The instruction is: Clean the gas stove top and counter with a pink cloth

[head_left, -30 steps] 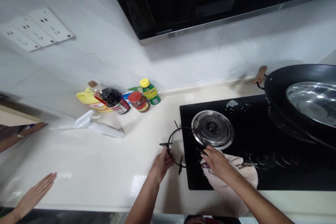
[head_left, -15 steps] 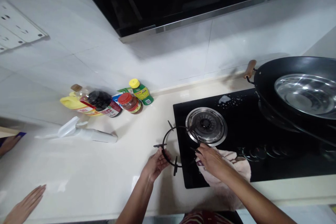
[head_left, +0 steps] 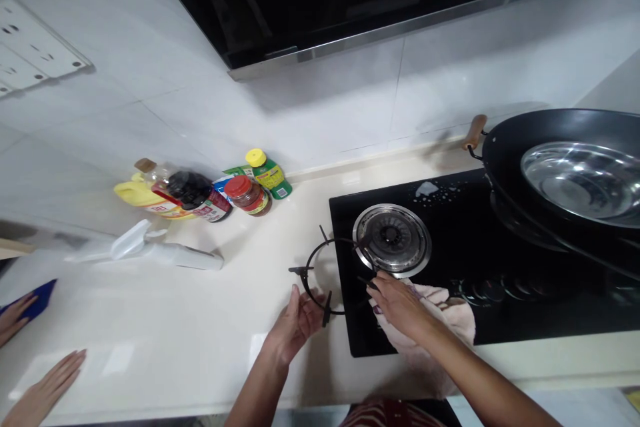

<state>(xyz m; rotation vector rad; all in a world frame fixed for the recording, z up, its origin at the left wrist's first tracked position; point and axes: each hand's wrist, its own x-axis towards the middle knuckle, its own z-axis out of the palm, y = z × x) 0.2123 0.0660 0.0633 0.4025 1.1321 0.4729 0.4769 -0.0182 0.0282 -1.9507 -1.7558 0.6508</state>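
A black ring-shaped pan support (head_left: 308,259) with several prongs is held in the air over the hob's left edge. My right hand (head_left: 400,303) is closed on its right side, with a pale pink cloth (head_left: 453,313) bunched under the same hand. On the ring's lower left is my left hand (head_left: 297,327), thumb and fingers apart; whether the fingertips touch the ring is unclear. Behind the ring lies the bare left burner (head_left: 391,233) with its shiny metal surround. White foam (head_left: 427,189) and droplets spot the black glass hob (head_left: 450,233) near its back edge.
A wok (head_left: 505,147) holding a steel bowl (head_left: 580,180) sits on the right. Sauce bottles (head_left: 200,197) and a white spray bottle (head_left: 185,255) occupy the left counter. Another person's hands (head_left: 50,387) rest at far left, one on a blue cloth (head_left: 37,300). A range hood (head_left: 375,0) overhangs.
My left hand has loosened from the ring and dropped slightly. The ring has turned a little, its prongs shifting. At far left, the other person's hand has slid the blue cloth nearer.
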